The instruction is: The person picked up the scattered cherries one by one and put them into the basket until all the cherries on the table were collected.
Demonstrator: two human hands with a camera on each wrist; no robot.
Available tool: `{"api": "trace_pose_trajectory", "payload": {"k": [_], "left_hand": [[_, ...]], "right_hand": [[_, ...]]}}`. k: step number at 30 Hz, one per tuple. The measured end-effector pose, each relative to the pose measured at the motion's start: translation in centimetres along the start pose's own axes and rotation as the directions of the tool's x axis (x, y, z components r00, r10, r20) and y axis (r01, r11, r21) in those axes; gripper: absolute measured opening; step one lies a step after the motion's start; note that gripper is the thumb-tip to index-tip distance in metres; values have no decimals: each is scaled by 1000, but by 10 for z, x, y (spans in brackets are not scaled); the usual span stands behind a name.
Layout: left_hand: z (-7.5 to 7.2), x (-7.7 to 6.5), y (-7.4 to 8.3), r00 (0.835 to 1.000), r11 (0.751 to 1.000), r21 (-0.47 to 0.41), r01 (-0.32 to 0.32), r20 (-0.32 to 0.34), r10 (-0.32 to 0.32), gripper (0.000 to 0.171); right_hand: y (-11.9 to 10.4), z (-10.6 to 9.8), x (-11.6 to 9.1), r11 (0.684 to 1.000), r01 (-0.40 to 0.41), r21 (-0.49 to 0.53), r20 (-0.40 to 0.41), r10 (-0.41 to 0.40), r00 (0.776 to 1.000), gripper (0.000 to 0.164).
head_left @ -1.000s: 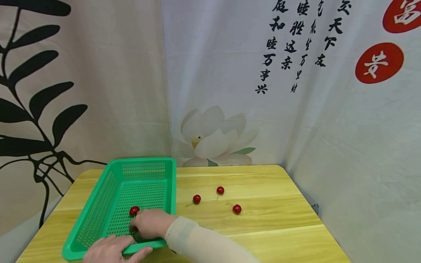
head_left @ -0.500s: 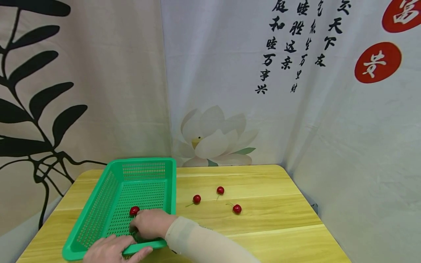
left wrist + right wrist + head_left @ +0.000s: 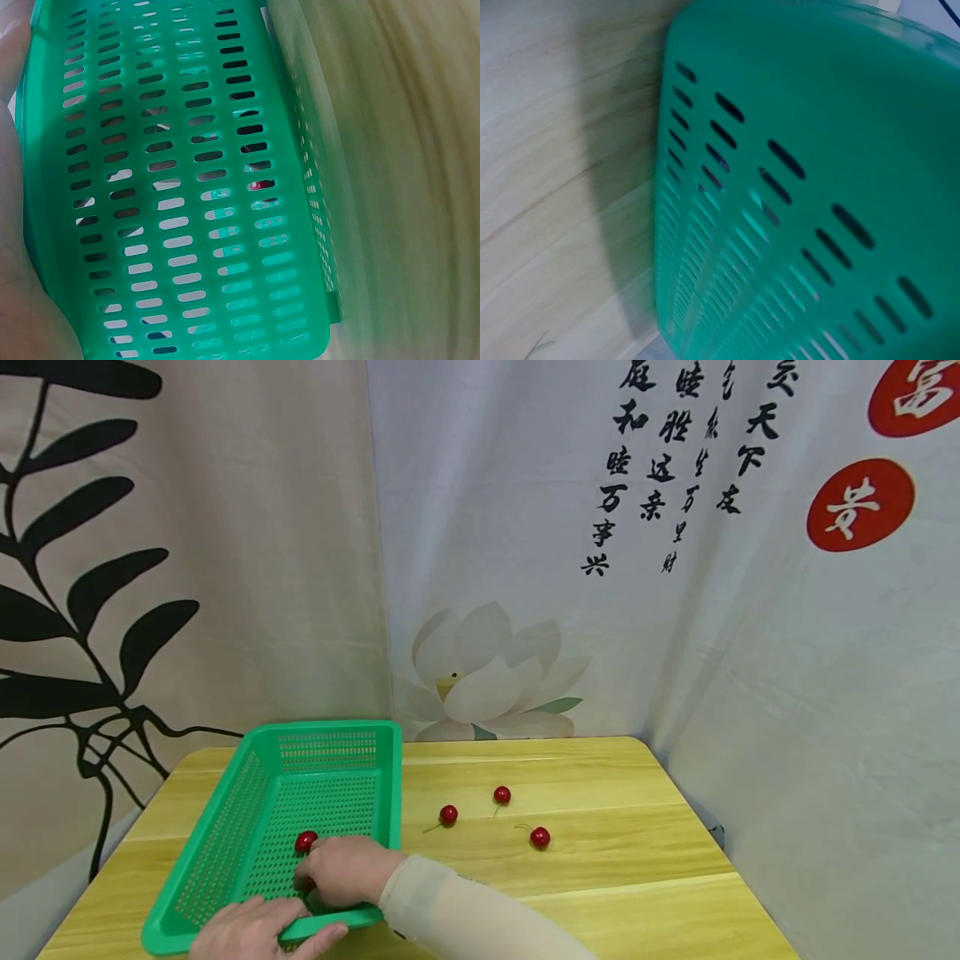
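My left hand [image 3: 247, 928] grips the near rim of a green plastic basket [image 3: 397, 777], its thumb stretched along the outside. Reaching over the near right corner, my right hand [image 3: 348, 867] is down inside the basket with curled fingers. A dark red bit of a cherry [image 3: 307, 883] shows at its fingertips, mostly hidden by the hand. Another red cherry [image 3: 306, 842] lies in the basket just beyond the knuckles. Through a slot in the basket wall, the left wrist view shows a spot of red [image 3: 261, 184]. Basket walls fill most of the right wrist view, hiding the right fingers.
Three stemmed cherries lie on the wooden table [image 3: 637, 827] right of the basket: a left one [image 3: 447, 815], a far one [image 3: 502, 795] and a right one [image 3: 539, 837]. A printed cloth [image 3: 495, 527] hangs behind the table.
Both hands and the basket stay almost in place. A little more dark red shows at the right fingertips now. The three cherries on the table have not moved.
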State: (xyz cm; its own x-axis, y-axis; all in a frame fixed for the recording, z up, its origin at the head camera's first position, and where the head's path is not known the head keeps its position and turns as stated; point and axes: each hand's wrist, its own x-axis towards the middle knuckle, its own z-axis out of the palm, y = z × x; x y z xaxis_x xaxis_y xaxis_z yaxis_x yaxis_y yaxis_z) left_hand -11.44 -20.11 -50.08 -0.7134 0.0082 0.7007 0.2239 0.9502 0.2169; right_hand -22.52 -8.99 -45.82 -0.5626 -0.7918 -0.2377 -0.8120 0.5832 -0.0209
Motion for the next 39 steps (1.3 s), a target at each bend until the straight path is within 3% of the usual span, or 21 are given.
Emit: {"api": "trace_pose_trajectory", "payload": {"k": [9,16,20,25,30,33,39], "left_hand": [[3,-1,-3,1000,1000,9,-20,-4,20,47],[2,-1,-3,999,999,13,-35,3,35,46],[1,-1,-1,1000,999,26,-24,12,24,46],[-1,0,3,998,999,41,5,57,-8,48],[-1,-1,4,994,999,36,20,105,-23,47],[-1,0,3,993,999,28,17,114,-20,45],[-3,2,0,997,1000,12,-24,80,23,43]], "right_hand": [[6,-11,-11,999,40,-20,-73,-42,996,26],[22,-26,-32,996,68,61,-202,-55,978,27],[35,-31,-53,989,128,75,-332,-96,939,27],[58,-32,-83,983,174,58,-520,-119,846,30],[92,-16,-114,990,135,48,-646,-73,760,31],[116,-1,-135,993,89,74,-664,-17,748,31],[159,29,-180,981,-84,174,-608,174,775,32]]}}
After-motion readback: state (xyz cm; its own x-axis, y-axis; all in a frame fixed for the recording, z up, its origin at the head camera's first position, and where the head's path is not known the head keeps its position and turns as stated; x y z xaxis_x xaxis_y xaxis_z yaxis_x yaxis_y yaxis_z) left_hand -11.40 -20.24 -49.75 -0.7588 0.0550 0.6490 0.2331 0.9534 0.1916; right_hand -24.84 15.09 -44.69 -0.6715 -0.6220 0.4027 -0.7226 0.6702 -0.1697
